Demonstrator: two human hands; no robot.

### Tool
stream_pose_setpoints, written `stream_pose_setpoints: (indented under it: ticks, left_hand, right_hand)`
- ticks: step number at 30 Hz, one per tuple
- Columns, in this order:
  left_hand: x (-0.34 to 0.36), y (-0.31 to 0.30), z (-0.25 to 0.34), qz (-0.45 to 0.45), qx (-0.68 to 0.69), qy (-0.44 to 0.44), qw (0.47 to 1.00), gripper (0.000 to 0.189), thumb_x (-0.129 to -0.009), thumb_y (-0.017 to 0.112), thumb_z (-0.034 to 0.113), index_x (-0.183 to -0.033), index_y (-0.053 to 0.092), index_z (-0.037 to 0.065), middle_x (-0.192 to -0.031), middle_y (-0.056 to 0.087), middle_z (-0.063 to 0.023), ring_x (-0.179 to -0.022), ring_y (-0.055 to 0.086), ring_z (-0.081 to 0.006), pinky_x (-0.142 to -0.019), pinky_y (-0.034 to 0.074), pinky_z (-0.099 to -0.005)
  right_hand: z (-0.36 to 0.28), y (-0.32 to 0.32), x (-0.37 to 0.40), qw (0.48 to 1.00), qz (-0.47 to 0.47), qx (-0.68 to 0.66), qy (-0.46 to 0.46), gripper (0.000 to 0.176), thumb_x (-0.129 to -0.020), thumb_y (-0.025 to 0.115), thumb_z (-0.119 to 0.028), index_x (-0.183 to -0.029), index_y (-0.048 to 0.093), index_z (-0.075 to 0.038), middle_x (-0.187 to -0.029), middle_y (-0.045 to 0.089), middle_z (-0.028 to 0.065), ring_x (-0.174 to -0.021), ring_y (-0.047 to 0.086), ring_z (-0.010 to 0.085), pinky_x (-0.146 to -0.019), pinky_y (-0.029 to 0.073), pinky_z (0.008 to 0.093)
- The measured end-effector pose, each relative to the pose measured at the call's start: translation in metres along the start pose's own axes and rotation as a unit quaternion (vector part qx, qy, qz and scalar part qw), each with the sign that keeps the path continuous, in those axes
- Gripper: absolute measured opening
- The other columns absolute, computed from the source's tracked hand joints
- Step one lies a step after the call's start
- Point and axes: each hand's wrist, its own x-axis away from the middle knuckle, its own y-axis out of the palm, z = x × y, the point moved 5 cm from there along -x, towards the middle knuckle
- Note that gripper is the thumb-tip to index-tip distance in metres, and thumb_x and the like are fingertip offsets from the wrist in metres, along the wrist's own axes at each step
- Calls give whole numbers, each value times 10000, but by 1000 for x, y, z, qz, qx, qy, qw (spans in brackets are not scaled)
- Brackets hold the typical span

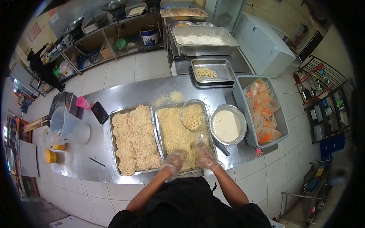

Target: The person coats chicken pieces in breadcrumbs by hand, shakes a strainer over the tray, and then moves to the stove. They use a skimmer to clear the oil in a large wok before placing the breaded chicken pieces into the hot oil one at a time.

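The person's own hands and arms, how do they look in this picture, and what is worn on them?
The left hand and right hand both wear thin, clear plastic gloves, loose and wrinkled. The forearms are uncovered, and the black sleeves end near the elbows. I see no markings on them.

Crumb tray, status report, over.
Left hand, gloved, in crumbs, near left. Right hand, gloved, in crumbs, near right; grips unclear. Round bowl of crumbs takes up far right of tray.
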Motion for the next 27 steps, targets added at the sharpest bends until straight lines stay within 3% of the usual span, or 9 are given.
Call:
stream_pose_setpoints:
  ticks: [3, 4, 8, 11, 14, 17, 19, 24, 27]
  left_hand:
    - [4, -5, -13, -295, 33, -115, 948, 283, -743, 501, 311, -784, 588, 45, -817, 572, -185, -774, 552, -292, -693, 432, -361]
    - [21, 65, -42, -247, 2, -18, 969, 317, -719, 533, 358, -778, 587, 51, -766, 571, -178, -738, 559, -272, -668, 430, -369]
    - [13, 47, -12, -141, 141, -138, 970, 283, -752, 513, 289, -905, 560, 56, -811, 545, -195, -785, 535, -291, -737, 416, -368]
    - [6, 83, -17, -238, 135, -13, 962, 270, -772, 487, 205, -968, 529, 24, -900, 528, -198, -861, 505, -301, -805, 389, -346]
    - [-25, 14, 11, -174, 191, -29, 966, 296, -787, 440, 148, -1032, 476, -13, -985, 500, -190, -938, 465, -307, -879, 343, -347]
    - [-62, -4, 10, -8, 168, -50, 985, 378, -788, 437, 152, -1113, 406, -39, -1094, 450, -213, -1028, 424, -321, -934, 301, -344]
    - [-96, -37, 17, -16, 146, -97, 984, 465, -768, 473, 149, -1166, 348, -57, -1190, 370, -250, -1117, 360, -329, -963, 273, -334]
    - [-158, -119, 28, -175, -20, -37, 984, 473, -785, 457, 129, -1188, 311, -71, -1102, 463, -253, -1032, 462, -318, -887, 364, -345]
    - [-141, -119, -4, -29, 35, -97, 994, 462, -758, 486, 124, -1158, 351, -64, -1002, 520, -236, -933, 518, -310, -816, 408, -341]
  right_hand:
    - [-5, -27, 5, 991, -4, -78, 110, 578, -684, 512, -265, -1102, 370, 107, -1110, 442, 252, -1111, 380, 319, -932, 299, 393]
    - [-16, -32, 12, 988, 39, -80, 128, 696, -654, 572, -314, -1136, 322, 121, -1149, 407, 280, -1146, 347, 339, -961, 273, 379]
    - [-40, -1, -2, 973, -25, -197, 118, 751, -663, 588, -280, -1211, 244, 101, -1180, 358, 304, -1154, 317, 373, -985, 246, 356]
    - [-40, -2, -6, 961, 70, -258, 75, 673, -670, 569, -184, -1203, 258, 85, -1124, 388, 311, -1087, 375, 392, -952, 288, 375]
    - [-55, -66, -8, 943, 67, -320, -59, 619, -676, 531, -82, -1200, 248, 87, -1082, 410, 307, -1040, 412, 390, -940, 304, 372]
    - [-36, -108, -14, 897, 35, -428, 105, 587, -680, 481, -7, -1212, 246, 74, -1075, 430, 274, -1022, 440, 333, -897, 355, 349]
    - [-47, -178, -15, 896, 37, -434, 83, 591, -682, 476, 11, -1223, 244, 62, -1048, 446, 236, -1005, 455, 260, -833, 405, 315]
    - [44, -122, -92, 867, 49, -486, 99, 613, -713, 554, -78, -1244, 257, 4, -1169, 394, 187, -1088, 385, 244, -914, 344, 308]
    - [43, -147, -93, 905, 103, -414, 7, 645, -758, 551, -182, -1282, 210, -21, -1262, 321, 185, -1150, 346, 222, -937, 337, 300]
